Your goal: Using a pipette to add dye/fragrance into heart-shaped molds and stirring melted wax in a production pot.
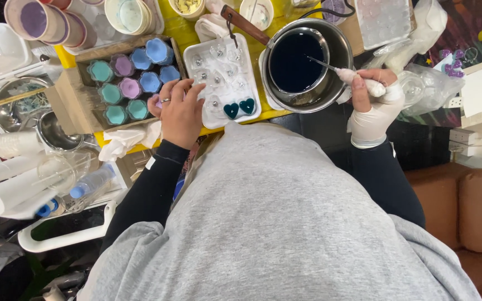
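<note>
Dropper (358,79) gripped in gloved right hand (372,106), tip in dark pot (302,61), left hand (181,111) flat, covering mould tray (221,78) edge

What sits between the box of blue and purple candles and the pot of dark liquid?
In the head view, a white heart-shaped mould tray lies between the box of candles and the pot; the left hand rests on its near-left edge.

Yellow table (184,34) — brown sofa (464,206)

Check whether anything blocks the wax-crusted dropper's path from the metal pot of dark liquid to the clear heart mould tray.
Nothing visible does: the dropper and the tray have only the pot's rim between them.
</note>
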